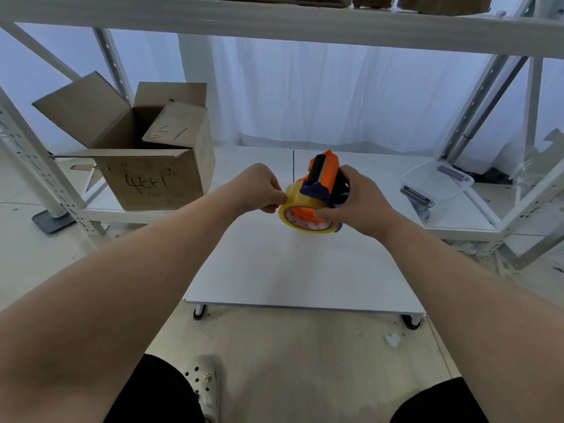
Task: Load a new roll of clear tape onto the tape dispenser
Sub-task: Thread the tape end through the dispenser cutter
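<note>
The right hand (pixel 360 203) is gripping the dispenser (pixel 323 175), with the fingers wrapped round its blue frame from the three o'clock side and the thumb pressing on the near face of the roll (pixel 305 219). The left hand (pixel 262 190) is pinching the roll's rim at its nine o'clock edge, fingers curled tight. Whether the tape's free end is lying between them cannot be told. The roll is sitting on the orange hub (pixel 300 212), which is showing through its core. The assembly is being held just above the table (pixel 290 270), toward its far middle.

Risks, as judged:
- The roll appears seated, but no tape is seen running up to the black roller (pixel 317 169) at twelve o'clock.
- If the end is being lifted, clear film is liable to split or fold back on itself, and the end would be lost.
- If the left hand is pulling hard against a one-handed hold, the roll may slide off the hub.
- A roll facing the wrong way would be feeding its adhesive side wrongly.

Containers:
- A cardboard box (pixel 146 181) is standing at ten o'clock on the low shelf (pixel 100 206) with its flaps open. Its interior is in shadow and the contents are not discernible.
- A clear tub (pixel 427 181) is sitting at three o'clock, holding a dark metallic item (pixel 451 174) that cannot be identified.
</note>
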Demonstrator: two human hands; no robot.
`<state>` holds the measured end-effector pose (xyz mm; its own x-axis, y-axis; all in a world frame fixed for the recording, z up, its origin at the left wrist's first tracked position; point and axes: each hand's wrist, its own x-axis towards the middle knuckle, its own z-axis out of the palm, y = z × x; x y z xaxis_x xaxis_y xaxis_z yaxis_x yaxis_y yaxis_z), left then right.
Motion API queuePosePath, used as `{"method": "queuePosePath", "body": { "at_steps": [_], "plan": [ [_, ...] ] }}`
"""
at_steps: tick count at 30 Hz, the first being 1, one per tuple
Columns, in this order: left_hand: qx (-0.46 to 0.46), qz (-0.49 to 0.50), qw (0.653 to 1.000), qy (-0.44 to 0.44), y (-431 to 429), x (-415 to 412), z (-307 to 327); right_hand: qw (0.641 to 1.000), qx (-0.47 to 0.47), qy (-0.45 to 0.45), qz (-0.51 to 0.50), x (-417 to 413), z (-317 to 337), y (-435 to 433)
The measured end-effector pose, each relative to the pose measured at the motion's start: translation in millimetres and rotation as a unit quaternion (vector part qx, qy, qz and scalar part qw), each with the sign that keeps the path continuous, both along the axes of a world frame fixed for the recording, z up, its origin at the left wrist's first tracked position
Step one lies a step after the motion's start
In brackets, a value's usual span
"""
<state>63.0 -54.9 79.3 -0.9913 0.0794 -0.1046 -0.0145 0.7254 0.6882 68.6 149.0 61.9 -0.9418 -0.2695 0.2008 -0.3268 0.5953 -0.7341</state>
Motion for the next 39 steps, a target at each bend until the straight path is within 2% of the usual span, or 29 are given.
{"method": "queuePosePath", "body": {
  "at_steps": [3, 14, 17, 19, 21, 28, 33, 39],
  "plan": [
    [-0.035, -0.014, 0.999, 0.013, 3.4, 2.8, -0.1, 1.0, -0.008, -0.003, 0.006, 0.4, 0.3, 0.5],
    [-0.054, -0.002, 0.998, 0.045, -3.5, -1.1, -4.3, 0.999, -0.037, -0.003, 0.007, -0.7, -7.5, 10.9],
    [0.037, 0.033, 0.998, 0.036, -25.9, -5.4, -7.0, 0.999, -0.042, -0.004, -0.009, -1.8, -9.9, 24.3],
    [0.103, 0.011, 0.994, 0.016, -28.1, -5.1, -6.9, 0.999, -0.05, -0.005, -0.017, -3.0, -10.9, 28.7],
    [0.122, -0.027, 0.992, -0.005, -17.3, -4.0, -6.3, 0.999, -0.052, -0.002, -0.012, -4.2, -10.4, 25.9],
    [0.126, -0.038, 0.99, -0.051, -10.6, -6.8, -12.6, 0.999, -0.03, 0.026, 0.011, -2.9, -12.2, 10.7],
    [0.128, -0.03, 0.99, -0.05, -14.5, -6.9, -13.9, 0.999, -0.022, 0.04, 0.015, -1.6, -11.5, 7.0],
    [0.047, -0.058, 0.997, -0.02, -11.5, -3.0, -13.4, 0.999, -0.03, 0.024, 0.019, -1.8, -13.4, 7.3]
  ]
}}
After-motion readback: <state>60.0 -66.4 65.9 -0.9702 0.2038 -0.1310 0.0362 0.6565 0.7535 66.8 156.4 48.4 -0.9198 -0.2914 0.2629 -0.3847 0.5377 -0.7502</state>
